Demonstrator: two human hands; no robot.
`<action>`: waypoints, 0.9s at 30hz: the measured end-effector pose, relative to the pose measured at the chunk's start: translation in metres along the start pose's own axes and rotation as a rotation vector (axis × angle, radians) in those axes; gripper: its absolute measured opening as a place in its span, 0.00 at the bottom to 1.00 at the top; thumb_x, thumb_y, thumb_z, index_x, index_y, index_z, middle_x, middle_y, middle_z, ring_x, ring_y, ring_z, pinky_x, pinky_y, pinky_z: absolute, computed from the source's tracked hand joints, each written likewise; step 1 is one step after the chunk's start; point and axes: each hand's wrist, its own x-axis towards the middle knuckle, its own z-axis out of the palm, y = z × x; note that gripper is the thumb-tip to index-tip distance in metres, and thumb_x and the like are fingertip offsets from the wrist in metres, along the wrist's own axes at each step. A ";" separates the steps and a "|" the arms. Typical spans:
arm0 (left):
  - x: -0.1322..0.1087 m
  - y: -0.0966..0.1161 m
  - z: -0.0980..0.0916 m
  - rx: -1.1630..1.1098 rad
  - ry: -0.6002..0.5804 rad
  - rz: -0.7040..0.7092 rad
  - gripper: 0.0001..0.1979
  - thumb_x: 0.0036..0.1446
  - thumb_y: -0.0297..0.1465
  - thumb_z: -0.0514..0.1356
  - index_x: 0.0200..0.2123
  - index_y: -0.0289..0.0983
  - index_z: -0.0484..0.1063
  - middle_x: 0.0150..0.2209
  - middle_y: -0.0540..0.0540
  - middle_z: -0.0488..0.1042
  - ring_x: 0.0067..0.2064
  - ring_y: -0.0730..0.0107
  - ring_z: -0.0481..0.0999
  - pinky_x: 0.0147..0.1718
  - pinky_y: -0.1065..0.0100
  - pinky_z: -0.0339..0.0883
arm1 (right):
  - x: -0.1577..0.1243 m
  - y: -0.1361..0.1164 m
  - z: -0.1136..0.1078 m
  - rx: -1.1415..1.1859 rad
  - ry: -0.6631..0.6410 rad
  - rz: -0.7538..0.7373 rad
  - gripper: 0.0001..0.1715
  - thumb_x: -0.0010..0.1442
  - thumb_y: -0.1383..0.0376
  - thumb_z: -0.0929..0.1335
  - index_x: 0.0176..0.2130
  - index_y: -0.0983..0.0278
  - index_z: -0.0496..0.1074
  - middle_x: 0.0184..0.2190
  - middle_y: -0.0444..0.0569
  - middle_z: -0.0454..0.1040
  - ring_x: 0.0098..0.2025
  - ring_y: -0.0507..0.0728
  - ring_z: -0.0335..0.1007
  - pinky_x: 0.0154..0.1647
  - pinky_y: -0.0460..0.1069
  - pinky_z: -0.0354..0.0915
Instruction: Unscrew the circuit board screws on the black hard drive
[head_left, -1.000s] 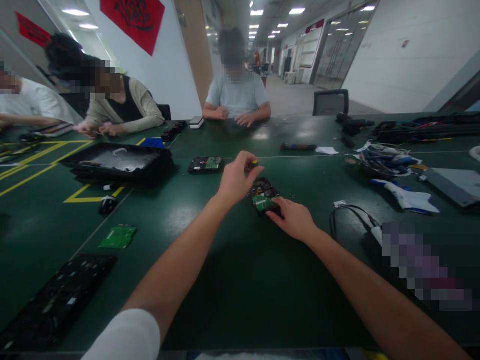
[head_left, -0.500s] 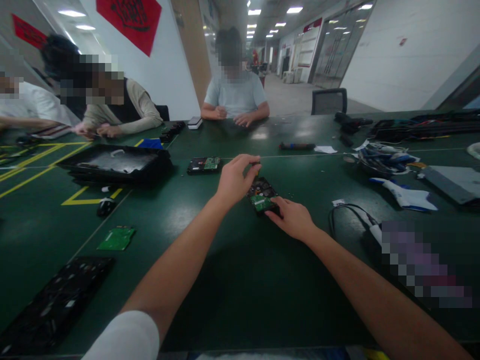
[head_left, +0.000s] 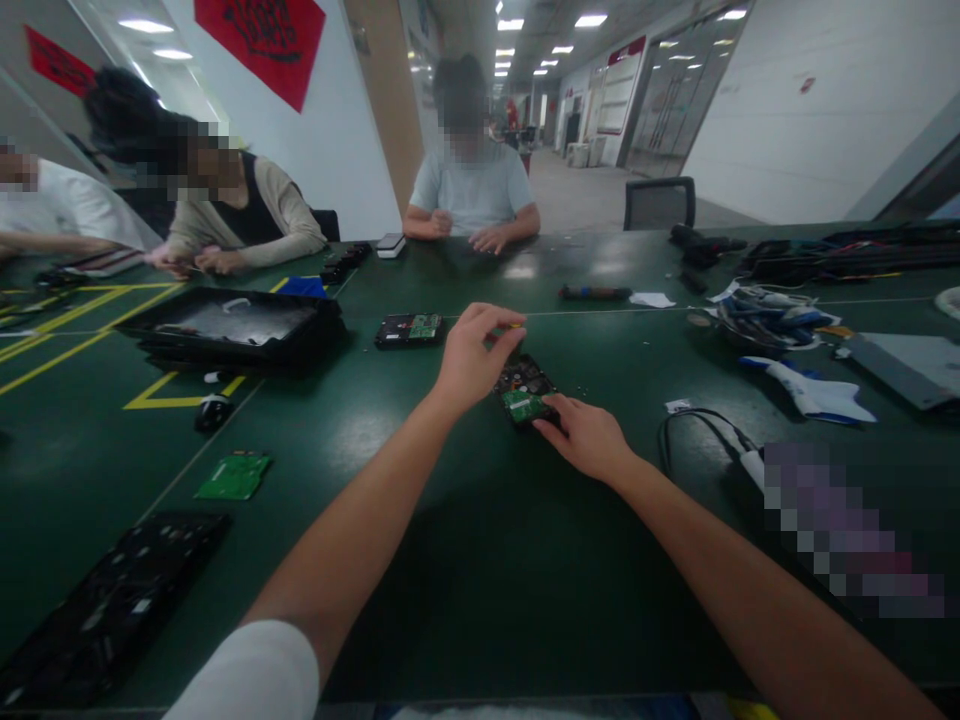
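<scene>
A black hard drive (head_left: 527, 372) with a green circuit board (head_left: 523, 405) on its near end lies on the dark green table. Gripping the near right corner of the drive is my right hand (head_left: 589, 432), its thumb and fingers closed on the edge. My left hand (head_left: 480, 358) is pinched just above the drive's far left side, around a slim screwdriver (head_left: 516, 324) with a yellow end. Most of that tool is hidden by the fingers. Tiny screws (head_left: 583, 390) are scattered to the drive's right.
Another hard drive (head_left: 409, 330) sits left of my hands, near a black tray (head_left: 225, 318). A loose green board (head_left: 234, 476) and a black panel (head_left: 112, 600) lie at left. Cables (head_left: 769, 315) and a glove-like blue-white item (head_left: 810, 390) are at right. A person (head_left: 471, 190) sits opposite.
My left hand has turned slightly, and more of the screwdriver's yellow end shows between the fingers. The right hand keeps its hold on the hard drive.
</scene>
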 end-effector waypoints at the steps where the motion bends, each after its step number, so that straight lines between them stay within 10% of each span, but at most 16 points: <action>1: 0.000 0.000 -0.001 0.007 0.002 0.001 0.06 0.67 0.28 0.66 0.45 0.42 0.82 0.47 0.45 0.82 0.49 0.66 0.81 0.43 0.65 0.78 | 0.000 0.000 0.000 0.003 0.004 -0.004 0.27 0.78 0.48 0.60 0.64 0.60 0.69 0.55 0.56 0.80 0.50 0.64 0.79 0.44 0.54 0.68; 27: 0.000 0.002 -0.002 -0.075 -0.009 -0.142 0.10 0.65 0.36 0.68 0.47 0.40 0.85 0.47 0.44 0.86 0.45 0.65 0.84 0.35 0.68 0.71 | -0.001 0.002 0.003 0.005 0.028 -0.015 0.26 0.78 0.48 0.61 0.63 0.60 0.70 0.54 0.56 0.81 0.49 0.64 0.80 0.43 0.53 0.67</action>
